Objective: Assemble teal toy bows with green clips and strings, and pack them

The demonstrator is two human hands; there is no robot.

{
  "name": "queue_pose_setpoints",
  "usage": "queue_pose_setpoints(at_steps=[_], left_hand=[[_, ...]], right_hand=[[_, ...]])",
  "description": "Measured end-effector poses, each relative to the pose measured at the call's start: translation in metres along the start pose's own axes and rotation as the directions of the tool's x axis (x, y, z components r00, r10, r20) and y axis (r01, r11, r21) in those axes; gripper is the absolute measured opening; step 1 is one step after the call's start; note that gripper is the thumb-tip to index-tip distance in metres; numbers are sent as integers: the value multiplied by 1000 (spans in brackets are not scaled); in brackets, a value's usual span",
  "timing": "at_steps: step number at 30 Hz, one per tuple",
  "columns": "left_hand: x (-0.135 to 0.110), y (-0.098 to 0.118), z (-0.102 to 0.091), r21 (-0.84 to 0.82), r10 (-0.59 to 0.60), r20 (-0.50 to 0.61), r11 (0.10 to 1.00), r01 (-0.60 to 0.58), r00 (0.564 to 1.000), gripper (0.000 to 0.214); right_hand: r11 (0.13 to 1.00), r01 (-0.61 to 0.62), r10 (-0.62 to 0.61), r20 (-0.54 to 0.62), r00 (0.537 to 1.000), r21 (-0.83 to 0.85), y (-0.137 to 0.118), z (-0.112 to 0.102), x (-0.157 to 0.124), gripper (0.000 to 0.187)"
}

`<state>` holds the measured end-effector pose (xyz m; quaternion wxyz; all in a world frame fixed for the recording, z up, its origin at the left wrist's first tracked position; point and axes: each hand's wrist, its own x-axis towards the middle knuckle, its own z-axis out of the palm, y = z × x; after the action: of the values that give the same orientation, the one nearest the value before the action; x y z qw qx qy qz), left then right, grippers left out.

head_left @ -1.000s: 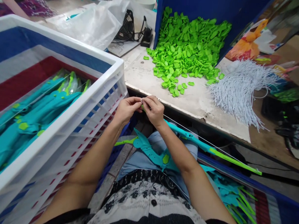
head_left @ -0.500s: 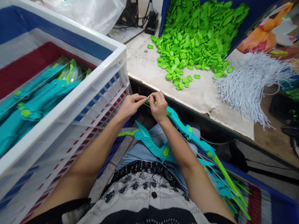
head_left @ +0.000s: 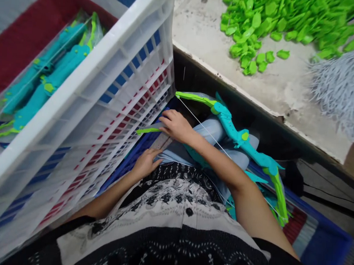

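Note:
A teal toy bow point(head_left: 231, 125) with bright green tips lies across my knees, a white string running between its ends. Under my right forearm rests a second toy bow point(head_left: 149, 130), mostly covered; its green tip sticks out to the left. My right hand point(head_left: 177, 126) curls over that second bow near its green end, fingers bent down around it. Lower, by my waist, my left hand point(head_left: 146, 162) has its thumb and fingers apart, beside a white string point(head_left: 175, 161) that crosses my lap. Whether the left fingertips touch this string I cannot tell.
A white plastic crate point(head_left: 133, 68) on the left contains bagged teal bows point(head_left: 54, 74). Ahead, the worktable point(head_left: 195, 39) bears a heap of green plastic pieces point(head_left: 258, 19) and a bundle of pale strings point(head_left: 343, 89). A blue bin point(head_left: 330, 240) stands low at right.
My hands have parted from the upper bow's tip. The right came down onto the second bow, the left down toward my waist. The upper bow is now free of both hands; my view tilted downward.

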<state>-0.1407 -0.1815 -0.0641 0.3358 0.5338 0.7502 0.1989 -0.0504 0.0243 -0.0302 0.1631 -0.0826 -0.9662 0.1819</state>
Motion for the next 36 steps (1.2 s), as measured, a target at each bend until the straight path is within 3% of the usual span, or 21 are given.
queue_pose_setpoints(at_steps=[2,4,6,8,9,11,13,14,16,18,20,23,25,28,31,36], left_hand=[[-8,-3,10,95,-42,51,995,37,998,28],[-6,-2,10,76,-84,52,994,79,995,23],[-2,3,0,-85,-90,66,992,96,994,22],[3,13,-18,-387,-97,103,913,130,990,25],[4,21,-27,-563,-106,129,810,161,986,27],[6,41,-43,-842,-104,207,487,231,973,32],[7,66,-51,-943,-41,290,160,293,956,38],[7,78,-51,-946,7,320,48,319,947,40],[8,98,-45,-938,76,335,-65,340,939,36],[11,109,-35,-936,105,338,-66,346,935,22],[15,112,-27,-932,106,358,-21,362,928,30],[25,109,-28,-938,50,347,2,347,937,42],[34,106,-39,-963,-25,269,24,269,963,39],[51,104,-61,-981,-118,101,152,119,988,29],[71,106,-78,-952,-132,-26,306,16,991,26],[93,114,-86,-867,-103,-183,486,-111,978,23]], right_hand=[[997,-29,39,142,989,-75,-7,16,1,39],[989,-97,121,223,967,-115,-9,25,0,39],[979,-179,198,250,948,-98,-8,27,-1,39],[969,-249,242,258,935,-6,-4,24,-1,44],[958,-276,248,267,931,72,-2,21,-1,47],[901,-337,256,290,922,274,2,15,-1,51],[780,-398,280,300,912,483,5,10,-5,52],[698,-418,290,304,907,581,6,9,-8,53],[501,-437,305,321,897,747,8,9,-17,57],[279,-448,334,351,875,850,10,8,-29,59],[87,-452,380,390,839,888,12,5,-41,59],[-83,-431,429,422,799,899,15,-3,-56,55],[-121,-414,453,422,786,902,16,-8,-62,53],[-129,-418,467,427,774,899,17,-13,-68,52],[-136,-424,468,435,769,896,17,-14,-69,51],[-154,-435,486,451,748,887,16,-14,-69,52]])
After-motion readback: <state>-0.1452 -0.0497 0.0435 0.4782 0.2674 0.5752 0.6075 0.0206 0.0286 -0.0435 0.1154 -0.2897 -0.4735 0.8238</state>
